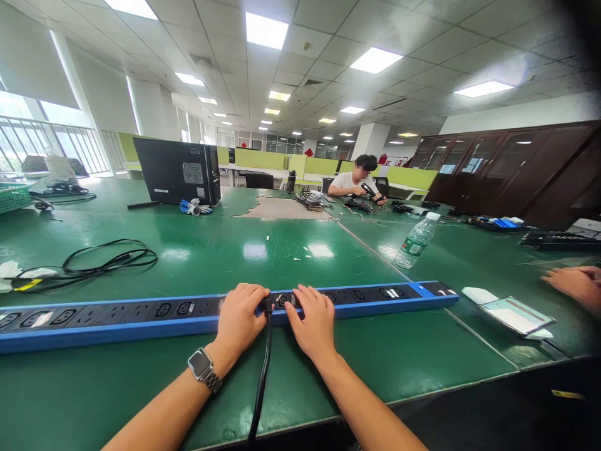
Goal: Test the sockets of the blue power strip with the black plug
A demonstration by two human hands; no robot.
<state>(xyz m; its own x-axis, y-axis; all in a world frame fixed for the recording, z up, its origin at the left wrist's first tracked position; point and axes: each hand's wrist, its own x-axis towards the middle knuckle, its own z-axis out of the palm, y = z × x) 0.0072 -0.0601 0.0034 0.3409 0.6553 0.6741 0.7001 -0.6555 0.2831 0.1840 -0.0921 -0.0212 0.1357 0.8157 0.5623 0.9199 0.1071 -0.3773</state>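
Note:
A long blue power strip (366,305) with a black socket face lies across the green table in front of me. My left hand (240,318), with a watch (203,365) on its wrist, is closed on a black plug at the end of a power cord (263,376). The plug is over the middle of the strip; the fingers partly hide it, and I cannot tell how deep it sits. Just right of it, my right hand (314,319) grips the strip from above, thumb and fingers around a socket (282,299).
Coiled black cable (107,263) lies left, before a black computer case (181,172). A water bottle (417,241) and a tablet-like screen (519,314) are on the right. Another person's hand (575,285) shows at the right edge; a person (350,183) sits across the table holding a tool.

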